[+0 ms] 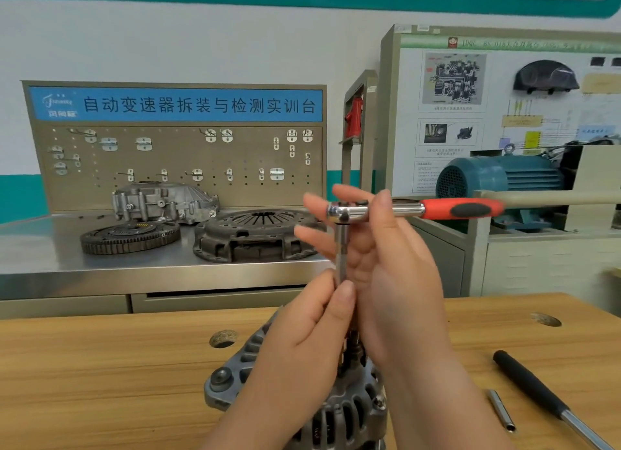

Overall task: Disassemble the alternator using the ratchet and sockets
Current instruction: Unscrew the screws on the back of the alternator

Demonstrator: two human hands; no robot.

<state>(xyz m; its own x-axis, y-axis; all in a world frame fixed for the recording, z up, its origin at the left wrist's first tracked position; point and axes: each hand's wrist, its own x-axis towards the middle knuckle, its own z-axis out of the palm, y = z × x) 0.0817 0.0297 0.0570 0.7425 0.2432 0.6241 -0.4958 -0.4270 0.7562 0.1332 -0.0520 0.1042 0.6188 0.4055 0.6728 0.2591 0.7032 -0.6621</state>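
Observation:
A grey finned alternator (339, 412) stands on the wooden bench (100, 382) at the bottom centre, partly hidden by my arms. A chrome ratchet (396, 210) with a red and black handle lies level above it, pointing right. A long extension bar (342, 251) runs straight down from the ratchet head to the alternator's top. My left hand (312, 328) pinches the lower part of that bar between thumb and fingers. My right hand (379, 261) stands behind the bar with straight fingers, and its thumb lies over the ratchet's neck.
A black-handled tool (537, 389) and a small metal socket or pin (500, 411) lie on the bench at the right. The bench has round holes (222, 338). Behind it, a steel table carries a flywheel (129, 236), a clutch cover (255, 234) and a housing. A blue-green motor (497, 177) sits at right.

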